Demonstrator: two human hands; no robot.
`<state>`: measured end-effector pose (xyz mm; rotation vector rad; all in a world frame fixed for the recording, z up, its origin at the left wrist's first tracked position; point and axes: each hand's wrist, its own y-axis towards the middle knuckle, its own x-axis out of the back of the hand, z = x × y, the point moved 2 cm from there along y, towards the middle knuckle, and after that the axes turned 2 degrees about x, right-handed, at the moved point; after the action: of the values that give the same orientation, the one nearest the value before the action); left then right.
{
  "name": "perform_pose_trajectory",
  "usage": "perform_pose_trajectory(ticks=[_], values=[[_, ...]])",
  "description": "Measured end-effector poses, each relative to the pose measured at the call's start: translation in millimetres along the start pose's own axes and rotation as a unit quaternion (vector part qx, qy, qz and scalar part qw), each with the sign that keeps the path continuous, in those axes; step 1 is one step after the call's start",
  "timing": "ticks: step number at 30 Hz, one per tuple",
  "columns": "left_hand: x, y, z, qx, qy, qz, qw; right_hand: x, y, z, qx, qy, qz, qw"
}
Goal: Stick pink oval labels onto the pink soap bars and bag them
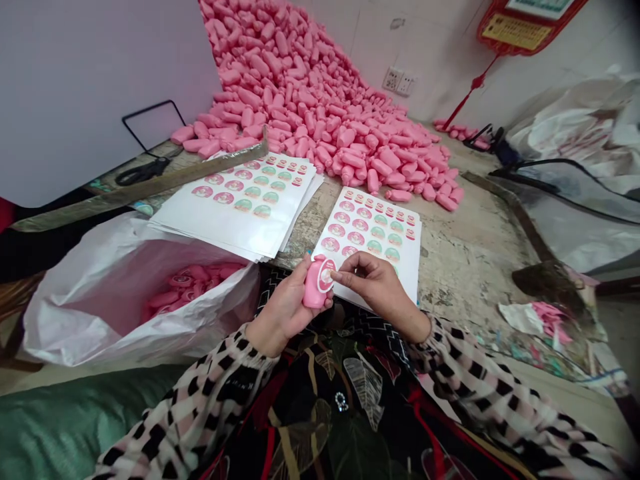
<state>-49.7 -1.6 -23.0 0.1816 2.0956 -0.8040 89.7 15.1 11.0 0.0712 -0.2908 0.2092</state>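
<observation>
My left hand is wrapped round a small pink bottle, held upright above my lap. An oval pink-and-white sticker lies against the bottle's front. The thumb and bent fingers of my right hand are pinched together at the sticker's right edge. Just beyond both hands, a sheet of oval stickers rests at the table's front edge, partly covered by my right hand. To its left is a stack of similar sticker sheets.
A large heap of pink bottles covers the back of the table. At left, an open white sack holds several bottles. A flat strip crosses the sheet stack beside black scissors. Scraps lie at right, near clear plastic bags.
</observation>
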Motion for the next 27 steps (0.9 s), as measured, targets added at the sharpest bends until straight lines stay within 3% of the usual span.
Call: perform_pose_trajectory(ticks=[7, 19, 27], values=[[-1.3, 2, 4, -0.006, -0.001, 0.012, 1.0, 0, -7, -4, 0.027, -0.091, 0.015, 0.995], [-3.9, 2, 4, -0.018, 0.013, -0.001, 1.0, -3, -9, -7, 0.064, -0.153, 0.02, 0.986], [-4.5, 2, 6, -0.051, 0.041, -0.003, 0.998, -3, -18, 4, 0.123, -0.276, 0.005, 0.953]])
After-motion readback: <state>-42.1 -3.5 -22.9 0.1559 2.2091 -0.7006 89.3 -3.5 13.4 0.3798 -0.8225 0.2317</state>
